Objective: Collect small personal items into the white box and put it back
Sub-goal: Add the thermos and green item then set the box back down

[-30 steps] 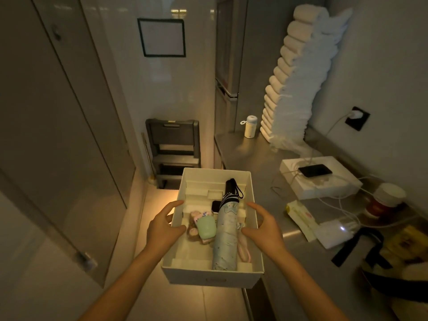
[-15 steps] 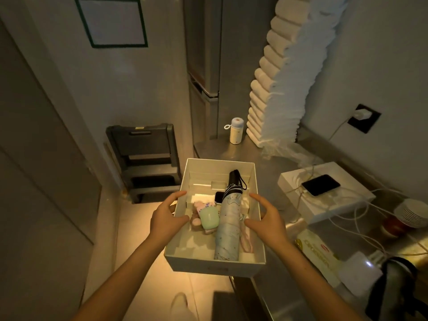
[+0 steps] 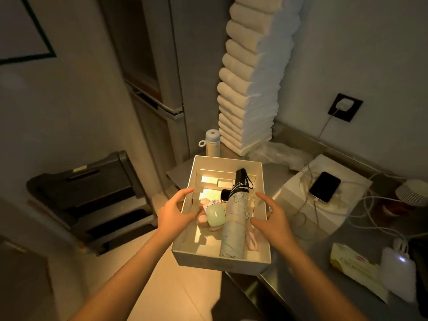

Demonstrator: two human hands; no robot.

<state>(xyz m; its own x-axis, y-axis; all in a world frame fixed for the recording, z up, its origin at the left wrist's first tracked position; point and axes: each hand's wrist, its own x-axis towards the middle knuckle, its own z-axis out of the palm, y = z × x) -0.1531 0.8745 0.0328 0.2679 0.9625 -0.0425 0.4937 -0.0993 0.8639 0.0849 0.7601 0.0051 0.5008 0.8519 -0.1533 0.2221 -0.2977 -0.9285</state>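
Far L: black step stool (image 3: 92, 200) on floor. L hand (image 3: 172, 213) clasps the white box's (image 3: 220, 262) left wall, thumb inside, index over rim. Box sits at the steel counter's (image 3: 301, 262) edge, near corner hanging over floor; can't tell if it rests there or is carried. Inside, L to R: pink plush (image 3: 202, 218), green case (image 3: 215, 216), folded umbrella (image 3: 234, 223). R hand (image 3: 269, 218) clasps the right wall the same way. Collecting looks approx. done; putting the box back in its spot is prob. what's left.
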